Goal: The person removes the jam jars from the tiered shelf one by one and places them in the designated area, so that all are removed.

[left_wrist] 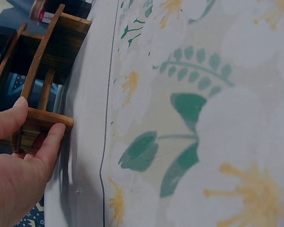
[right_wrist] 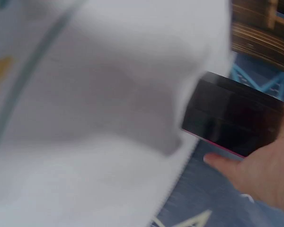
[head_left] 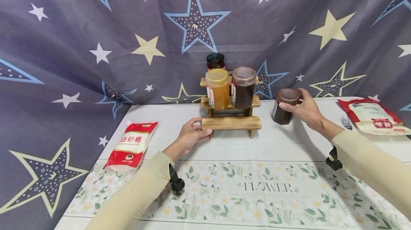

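Note:
A wooden three-step rack [head_left: 231, 123] stands on the table in the head view. My left hand [head_left: 191, 135] grips the left end of its lowest shelf; in the left wrist view that hand [left_wrist: 21, 165] has thumb and fingers around the shelf end [left_wrist: 52, 118]. To the right of the rack, my right hand [head_left: 305, 108] holds a dark jar [head_left: 284, 110] by its upper part. The right wrist view is blurred, with the dark jar [right_wrist: 232, 116] beside my right hand [right_wrist: 265, 175]. A yellow jar [head_left: 219, 92] and another dark jar [head_left: 243, 91] occupy the middle shelf.
Behind them, a black-lidded jar [head_left: 215, 60] is partly hidden on the top shelf. A red-and-white sugar bag [head_left: 130, 146] lies at left. On the right are a fork [head_left: 346, 122] and a red-and-cream packet [head_left: 374, 116]. A starry curtain [head_left: 244, 26] hangs behind the table.

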